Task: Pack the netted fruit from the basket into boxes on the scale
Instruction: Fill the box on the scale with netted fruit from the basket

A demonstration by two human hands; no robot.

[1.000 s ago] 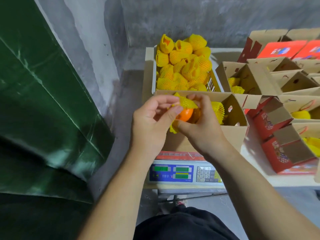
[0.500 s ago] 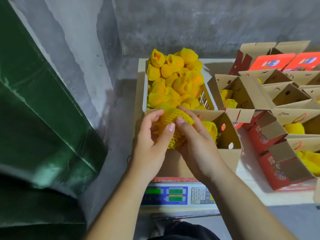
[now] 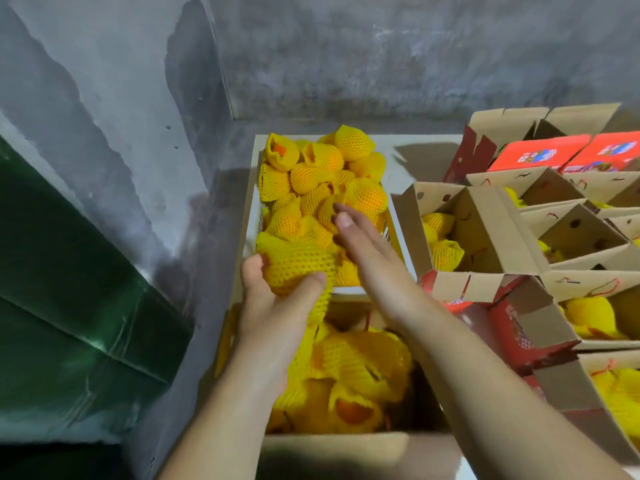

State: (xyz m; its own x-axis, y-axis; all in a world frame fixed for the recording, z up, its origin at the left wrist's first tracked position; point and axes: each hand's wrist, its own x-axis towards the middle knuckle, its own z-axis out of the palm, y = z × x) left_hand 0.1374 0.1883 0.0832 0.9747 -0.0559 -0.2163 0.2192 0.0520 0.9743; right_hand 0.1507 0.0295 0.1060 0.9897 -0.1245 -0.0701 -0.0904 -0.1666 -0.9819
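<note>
Left hand (image 3: 277, 306) grips a netted fruit (image 3: 298, 265) over the near rim of the basket (image 3: 250, 216), thumb and fingers curled round it. Right hand (image 3: 367, 258) reaches into the basket's pile, fingers straight, tips touching nets. Box (image 3: 332, 448) below, part-filled; scale hidden; right boxes (image 3: 485, 216) cut off.

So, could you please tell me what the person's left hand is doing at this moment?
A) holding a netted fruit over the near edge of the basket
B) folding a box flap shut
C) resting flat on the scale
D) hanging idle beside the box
A: the left hand has its fingers and thumb curled round a netted fruit at the near edge of the basket.
</note>
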